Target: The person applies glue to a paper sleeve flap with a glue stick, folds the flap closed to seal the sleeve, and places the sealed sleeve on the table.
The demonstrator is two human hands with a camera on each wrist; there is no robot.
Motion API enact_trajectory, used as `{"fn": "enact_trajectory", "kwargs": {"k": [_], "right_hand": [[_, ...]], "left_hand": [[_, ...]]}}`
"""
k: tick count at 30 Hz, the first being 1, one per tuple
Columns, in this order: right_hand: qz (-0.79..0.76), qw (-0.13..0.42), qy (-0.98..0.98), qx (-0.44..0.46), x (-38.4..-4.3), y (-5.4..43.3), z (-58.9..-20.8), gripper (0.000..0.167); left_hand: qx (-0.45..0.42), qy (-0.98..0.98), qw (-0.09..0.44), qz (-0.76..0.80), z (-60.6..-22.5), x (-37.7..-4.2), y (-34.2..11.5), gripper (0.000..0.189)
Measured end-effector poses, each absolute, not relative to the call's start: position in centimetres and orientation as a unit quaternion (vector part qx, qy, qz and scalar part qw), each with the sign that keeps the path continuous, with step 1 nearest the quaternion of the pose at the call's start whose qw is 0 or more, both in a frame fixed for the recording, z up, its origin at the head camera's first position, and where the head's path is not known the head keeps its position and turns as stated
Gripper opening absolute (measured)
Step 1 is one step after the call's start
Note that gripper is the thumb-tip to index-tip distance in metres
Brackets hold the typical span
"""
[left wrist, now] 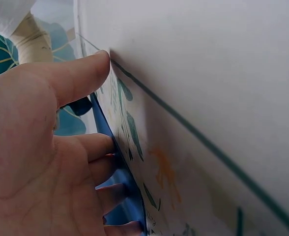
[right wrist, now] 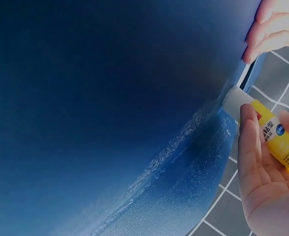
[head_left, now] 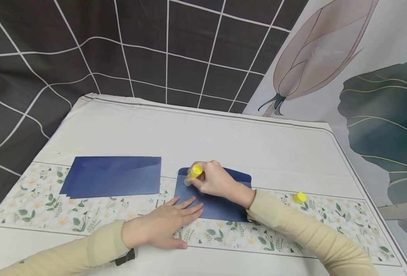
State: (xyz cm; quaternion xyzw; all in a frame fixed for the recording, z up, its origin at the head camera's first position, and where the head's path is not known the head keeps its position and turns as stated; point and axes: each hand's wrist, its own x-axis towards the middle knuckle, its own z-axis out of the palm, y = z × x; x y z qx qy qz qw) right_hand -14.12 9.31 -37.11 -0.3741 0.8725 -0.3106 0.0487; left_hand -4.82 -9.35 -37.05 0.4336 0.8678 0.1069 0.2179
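A yellow glue stick (head_left: 194, 172) is gripped in my right hand (head_left: 217, 180). In the right wrist view the white tip of the glue stick (right wrist: 272, 132) meets the blue envelope (right wrist: 110, 98) near its fold, where whitish glue streaks run along the fold and flap. The envelope (head_left: 224, 203) lies flat with its flap away from me. My left hand (head_left: 165, 222) has its fingers spread, the fingertips resting on the envelope's near left edge. In the left wrist view the thumb of my left hand (left wrist: 36, 137) extends over the tablecloth.
A stack of blue envelopes (head_left: 117, 176) lies to the left on the floral tablecloth (head_left: 206, 134). A yellow cap (head_left: 299, 197) stands to the right, beyond my right forearm. A dark gridded curtain (head_left: 189, 50) hangs behind the table.
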Motion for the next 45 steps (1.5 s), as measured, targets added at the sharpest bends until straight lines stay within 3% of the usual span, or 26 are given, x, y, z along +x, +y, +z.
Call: {"fn": "enact_trajectory", "kwargs": {"k": [45], "right_hand": [[-0.326, 0.056, 0.875, -0.355, -14.83, 8.38, -37.49, 0.019]], "left_hand": [[0.435, 0.867, 0.215, 0.108, -37.01, -4.85, -9.37, 0.081]]}}
